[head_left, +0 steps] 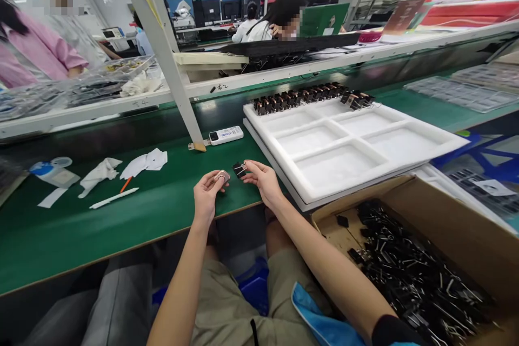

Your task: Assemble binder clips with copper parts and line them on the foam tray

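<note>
Between the thumb and fingers of my left hand (208,194) is a small flat piece with a coppery edge (223,175); its exact kind is not clear. My right hand (263,179) pinches the wire handles of a black binder clip (239,170). The clip's black body points toward the piece, and a small gap separates them. Both hands are above the front edge of the green table (170,216). A row of black binder clips (298,98), with coppery pieces among them, lines the far edge of a white foam tray (284,146).
At lower right, a cardboard box (336,230) holds a heap of binder clips. A white device (226,135) lies by the slanted post (174,59). Paper scraps (144,164), a white pen (114,198) and a bottle (54,173) are at left. Several people sit beyond the shelf.
</note>
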Demonstrator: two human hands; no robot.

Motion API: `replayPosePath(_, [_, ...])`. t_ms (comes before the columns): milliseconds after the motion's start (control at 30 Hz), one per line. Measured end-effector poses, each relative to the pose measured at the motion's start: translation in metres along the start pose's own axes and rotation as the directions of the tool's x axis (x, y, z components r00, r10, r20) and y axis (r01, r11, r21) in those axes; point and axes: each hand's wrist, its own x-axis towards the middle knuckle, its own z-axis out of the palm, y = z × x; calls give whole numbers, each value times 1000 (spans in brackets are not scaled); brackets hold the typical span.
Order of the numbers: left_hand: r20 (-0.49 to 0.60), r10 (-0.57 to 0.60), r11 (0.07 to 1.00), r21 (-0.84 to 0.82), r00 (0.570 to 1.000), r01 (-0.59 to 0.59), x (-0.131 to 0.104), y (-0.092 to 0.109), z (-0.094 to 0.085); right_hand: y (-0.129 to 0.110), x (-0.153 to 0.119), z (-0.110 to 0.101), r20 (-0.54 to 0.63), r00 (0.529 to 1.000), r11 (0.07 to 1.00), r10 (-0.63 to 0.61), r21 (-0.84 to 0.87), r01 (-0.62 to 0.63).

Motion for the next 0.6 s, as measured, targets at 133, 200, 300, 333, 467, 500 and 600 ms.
replayPosePath(133, [12,-25,1000,-2,1000,25,0,-1,-1,10,17,-5,40,999,1000,25,-12,-24])
replayPosePath(200, [27,-42,999,4,999,42,0,-1,-1,14,18,-6,48,999,1000,9,-19,-9])
replayPosePath(300, [47,-52,998,31,998,50,-1,1,0,18,18,-6,38,999,1000,-12,-12,12])
replayPosePath(333, [51,-51,998,45,997,49,-1,1,0,19,17,-6,32,999,1000,-17,-20,18])
replayPosePath(467, [51,-60,995,84,997,56,-2,1,1,21,16,-7,28,999,997,-37,-68,39])
replayPosePath(500, [55,-67,994,88,996,62,-2,1,1,21,15,-7,32,999,996,-43,-76,46])
replayPosePath(600, [60,-80,993,96,995,74,-2,0,1,19,14,-8,43,998,994,-53,-93,57])
